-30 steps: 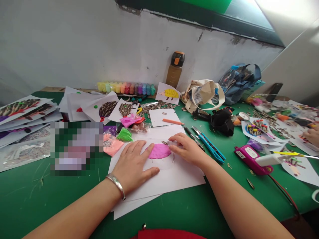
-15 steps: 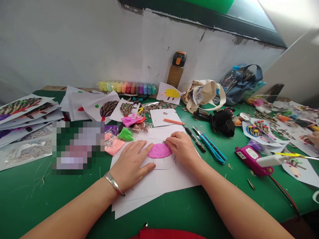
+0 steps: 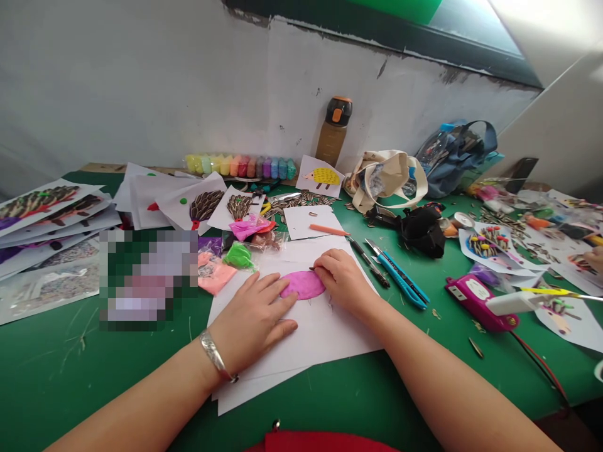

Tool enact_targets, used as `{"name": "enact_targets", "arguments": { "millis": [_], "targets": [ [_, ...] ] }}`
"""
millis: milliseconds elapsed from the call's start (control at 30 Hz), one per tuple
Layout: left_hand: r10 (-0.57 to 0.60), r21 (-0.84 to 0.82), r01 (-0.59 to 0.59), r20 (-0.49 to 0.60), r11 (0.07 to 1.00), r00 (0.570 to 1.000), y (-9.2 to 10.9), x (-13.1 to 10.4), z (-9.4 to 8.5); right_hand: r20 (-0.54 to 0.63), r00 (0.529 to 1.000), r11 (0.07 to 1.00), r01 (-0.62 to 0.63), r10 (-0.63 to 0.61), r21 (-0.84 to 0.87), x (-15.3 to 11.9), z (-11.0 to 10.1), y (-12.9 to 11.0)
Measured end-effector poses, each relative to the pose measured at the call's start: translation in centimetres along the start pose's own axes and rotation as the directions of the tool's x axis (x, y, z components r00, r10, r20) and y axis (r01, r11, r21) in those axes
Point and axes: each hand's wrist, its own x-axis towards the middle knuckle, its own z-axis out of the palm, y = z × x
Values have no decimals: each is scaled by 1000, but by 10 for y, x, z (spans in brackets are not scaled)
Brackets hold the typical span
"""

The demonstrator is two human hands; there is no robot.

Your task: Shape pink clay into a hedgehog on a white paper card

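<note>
The left hand (image 3: pixel 249 319) spreads unclenched on paper (image 3: pixel 330 336) near the table's (image 3: pixel 61 370) front edge, touching pink clay (image 3: pixel 305 285). The right hand (image 3: pixel 346 277) pinches a seed (image 3: pixel 311 269) at the clay's far edge.

Pink clay oval (image 3: pixel 305 287): matt, faintly uneven surface. White paper sheets (image 3: pixel 334 336) under it: smooth, matt. Green tabletop (image 3: pixel 155 370): smooth, slight sheen, pale scratches. Bracelet (image 3: pixel 211 352), left wrist: shiny silvery metal. Blue cutter (image 3: pixel 400 276), right: smooth plastic body, metal-looking tip. Bottle (image 3: pixel 331 141), far: translucent plastic, smooth. Cream tote bag (image 3: pixel 360 185): matt cloth, creased. Magenta device (image 3: pixel 478 302), right: glossy hard plastic. Flat bag (image 3: pixel 47 289), far left: clear plastic film, glossy. Wall (image 3: pixel 141 81): matt, paint chipped below the ledge (image 3: pixel 377 50).
</note>
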Motion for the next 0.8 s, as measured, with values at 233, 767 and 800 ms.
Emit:
{"name": "enact_targets", "arguments": {
  "millis": [233,767,800],
  "targets": [
    [-9,-39,11,53,999,999,-1,0,-2,0,1000,1000,3,-3,7,0,0,0],
    [-7,-77,9,21,997,1000,-4,-4,1,-25,999,997,-21,23,77,0,-3,-1],
    [-10,-83,11,15,996,1000,-5,-3,1,-30,999,995,-34,37,94,0,-3,-1]
  ]
}}
